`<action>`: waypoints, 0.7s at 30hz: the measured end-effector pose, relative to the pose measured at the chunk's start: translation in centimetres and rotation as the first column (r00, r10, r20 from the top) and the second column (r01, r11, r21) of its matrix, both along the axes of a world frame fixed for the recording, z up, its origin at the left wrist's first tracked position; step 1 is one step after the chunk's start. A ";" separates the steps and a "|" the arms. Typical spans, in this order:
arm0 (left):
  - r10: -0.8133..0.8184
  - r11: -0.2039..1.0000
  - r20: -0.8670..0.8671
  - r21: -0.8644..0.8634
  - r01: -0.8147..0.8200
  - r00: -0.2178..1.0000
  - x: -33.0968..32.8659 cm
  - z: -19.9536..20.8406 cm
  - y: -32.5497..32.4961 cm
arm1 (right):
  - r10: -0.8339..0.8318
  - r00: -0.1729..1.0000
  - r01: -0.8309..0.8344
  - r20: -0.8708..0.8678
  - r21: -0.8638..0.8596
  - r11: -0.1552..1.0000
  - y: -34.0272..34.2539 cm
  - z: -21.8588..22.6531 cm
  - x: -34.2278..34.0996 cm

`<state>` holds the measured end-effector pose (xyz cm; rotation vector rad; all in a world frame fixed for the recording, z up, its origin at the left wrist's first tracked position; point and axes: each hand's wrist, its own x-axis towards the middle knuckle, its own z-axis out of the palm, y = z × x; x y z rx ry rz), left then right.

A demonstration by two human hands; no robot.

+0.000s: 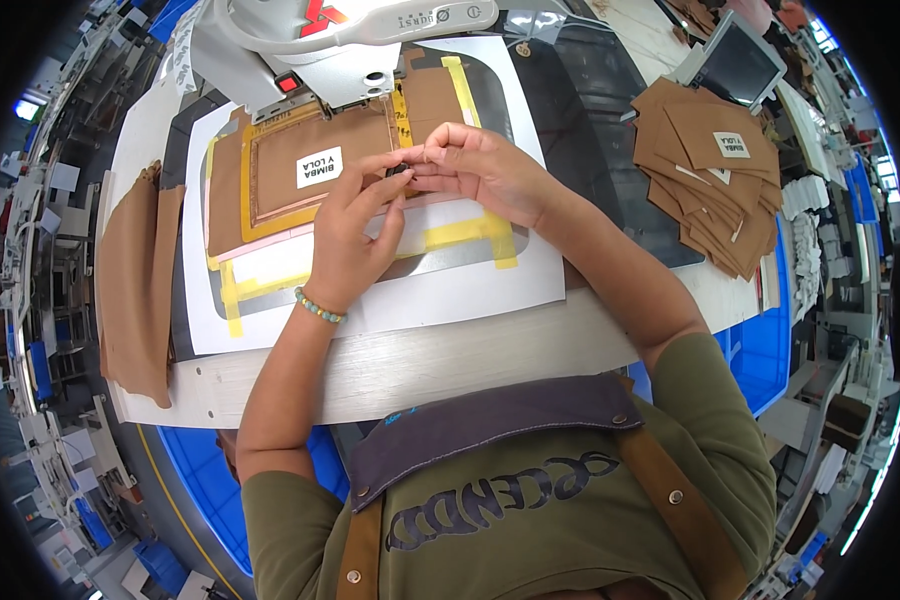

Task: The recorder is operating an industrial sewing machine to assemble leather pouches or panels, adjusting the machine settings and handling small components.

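A pale worktable (450, 365) is spread beneath both hands, and on it a white template sheet (470, 290) edged with yellow tape (460, 232) is laid directly under them. Beyond the fingertips a sewing machine head (340, 45) is seen. Just left of the hands a brown fabric panel (300, 150) with a small white label (319, 167) is framed in the template. Off to the right hand's side a stack of brown pieces (715, 175) is piled; far to the left, loose brown cloth (135, 290) is draped. The left hand (348, 235) and right hand (480, 170) are brought together, fingertips pinched on something small and dark, possibly a clip, too tiny to be identified.
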<state>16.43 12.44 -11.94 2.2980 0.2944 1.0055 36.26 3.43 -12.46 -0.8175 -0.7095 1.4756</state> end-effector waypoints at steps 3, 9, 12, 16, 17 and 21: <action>0.080 0.996 0.028 -0.032 -0.079 0.996 0.2 -0.6 0.2 | -0.059 0.982 0.038 0.179 0.115 0.993 -0.2 0.6 -0.4; 0.126 0.837 -0.019 -0.534 -0.117 0.992 0.3 -1.8 0.8 | -0.071 0.876 -0.040 0.477 0.218 0.975 -0.9 1.0 -2.1; 0.109 0.791 0.080 -0.611 -0.038 0.991 0.4 -1.9 0.8 | -0.134 0.773 -0.046 0.620 0.265 0.963 -1.0 0.7 -2.3; 0.102 0.715 0.096 -0.700 -0.006 0.990 0.5 -1.8 0.9 | -0.220 0.597 -0.114 0.771 0.354 0.928 -0.9 0.6 -2.3; 0.075 0.719 0.078 -0.695 0.000 0.994 0.5 -1.8 0.9 | -0.223 0.598 -0.146 0.770 0.378 0.914 -0.9 0.6 -2.4; 0.065 0.714 0.101 -0.700 0.024 0.993 0.6 -2.0 0.8 | -0.379 0.476 -0.183 0.794 0.511 0.840 -1.2 1.0 -2.9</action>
